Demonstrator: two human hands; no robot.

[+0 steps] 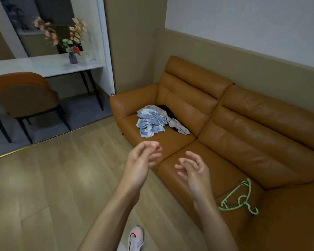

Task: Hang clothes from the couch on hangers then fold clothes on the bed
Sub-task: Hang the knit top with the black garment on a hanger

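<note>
wood floor runs up to a tan leather couch (252, 134) set against the wall. head view: the crumpled clothes (151, 121), blue-white over grey and black, lie on the far left seat, straight ahead of the left hand (143, 160), the nearer one. green hangers (237, 196) lie on the near seat just right of the right hand (194, 172), slanting away. both hands hover empty: right fingers loosely spread, left fingers curled in, seemingly meeting the thumb, though blurred.
</note>
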